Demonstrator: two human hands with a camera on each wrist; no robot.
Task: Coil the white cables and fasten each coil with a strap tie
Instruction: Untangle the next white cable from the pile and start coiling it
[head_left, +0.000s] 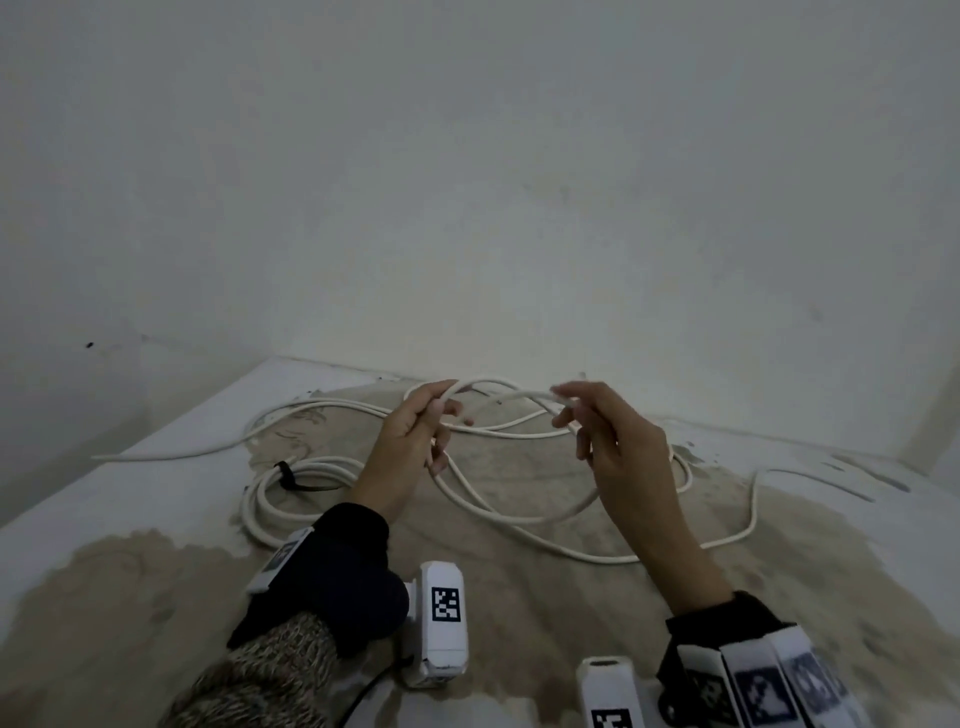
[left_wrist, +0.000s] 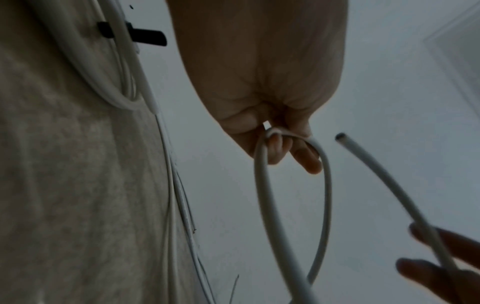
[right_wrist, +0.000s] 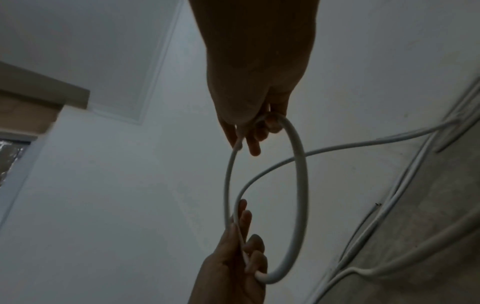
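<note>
A long white cable (head_left: 524, 395) lies in loose bends on the table (head_left: 130, 499), with one stretch raised between my hands. My left hand (head_left: 441, 410) pinches a small loop of it (left_wrist: 262, 185) above the table's far side. To its right, my right hand (head_left: 569, 410) grips the same cable close to its cut end (left_wrist: 340, 136). The right wrist view shows the loop (right_wrist: 298, 185) hanging from my right hand (right_wrist: 255, 131) down to the left hand (right_wrist: 233, 267). A second white cable sits as a coil (head_left: 260, 504), bound by a black strap tie (head_left: 284, 474), near my left forearm.
Loose lengths of cable (head_left: 171, 454) trail toward the table's left edge, and another length (head_left: 753, 499) runs toward its right side. A bare wall (head_left: 467, 208) rises right behind the table. The tabletop has a worn beige patch (head_left: 545, 623) in the middle.
</note>
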